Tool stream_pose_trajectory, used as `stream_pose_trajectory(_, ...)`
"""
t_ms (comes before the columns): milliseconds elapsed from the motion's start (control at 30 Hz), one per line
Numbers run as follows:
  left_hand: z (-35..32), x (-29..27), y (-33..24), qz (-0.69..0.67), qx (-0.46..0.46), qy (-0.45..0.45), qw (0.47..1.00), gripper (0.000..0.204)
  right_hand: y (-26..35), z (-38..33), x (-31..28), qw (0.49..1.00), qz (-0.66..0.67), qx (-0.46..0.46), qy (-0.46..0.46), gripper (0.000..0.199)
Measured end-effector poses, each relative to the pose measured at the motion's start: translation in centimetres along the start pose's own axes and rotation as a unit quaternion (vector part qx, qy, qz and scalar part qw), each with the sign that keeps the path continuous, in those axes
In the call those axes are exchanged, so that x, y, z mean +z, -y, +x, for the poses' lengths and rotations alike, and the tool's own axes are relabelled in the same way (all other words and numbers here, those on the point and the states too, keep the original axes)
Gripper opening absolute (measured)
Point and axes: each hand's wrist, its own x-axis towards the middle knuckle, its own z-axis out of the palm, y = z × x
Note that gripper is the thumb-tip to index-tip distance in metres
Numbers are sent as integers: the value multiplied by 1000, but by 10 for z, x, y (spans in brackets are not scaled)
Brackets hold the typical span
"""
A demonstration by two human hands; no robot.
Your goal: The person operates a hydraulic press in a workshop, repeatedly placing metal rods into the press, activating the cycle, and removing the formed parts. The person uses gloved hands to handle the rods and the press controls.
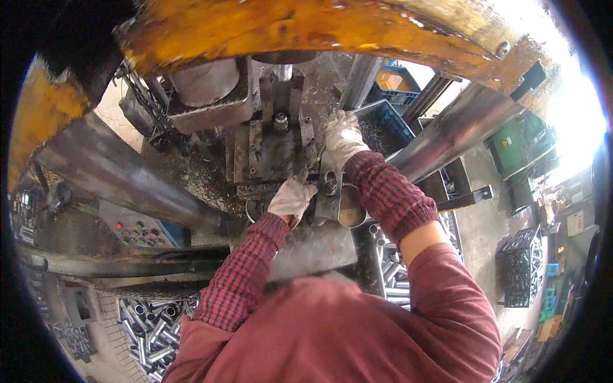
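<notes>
Both hands wear whitish work gloves, with checked sleeve covers on the forearms. At the front edge of a dark, oily metal press fixture (281, 153), my left hand (292, 199) is closed, its fingers curled together. A small dark bit shows at its fingertips, too unclear to name. Farther off, my right hand (343, 135) is at the fixture's right side, fingers bent and closed; what lies under them is hidden. Between the hands, a metal bracket with a round hole (330, 185) sits next to a round tin (352, 205).
Thick steel columns (128, 172) flank the work area under an orange, worn press beam (306, 29). A blue crate (383, 124) stands beyond my right hand. Cut metal tubes (153, 335) fill a wire basket at lower left. A button panel (140, 233) is at left.
</notes>
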Motion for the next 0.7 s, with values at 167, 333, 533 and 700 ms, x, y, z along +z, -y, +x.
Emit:
stream_pose_trajectory(167,1,-3,0,30,33,36,998,21,-18,-70,-57,950,-109,-146,255,37)
stream_pose_trajectory(333,-1,2,-2,-59,-16,-20,998,20,-32,-151,-87,989,20,-98,106,18)
stream_pose_trajectory(533,-2,0,-5,-20,-5,-34,999,24,-16,-198,-108,985,91,-22,146,26)
stream_pose_trajectory(700,-1,-16,-9,77,29,80,993,19,-20,-198,-93,949,250,112,155,44)
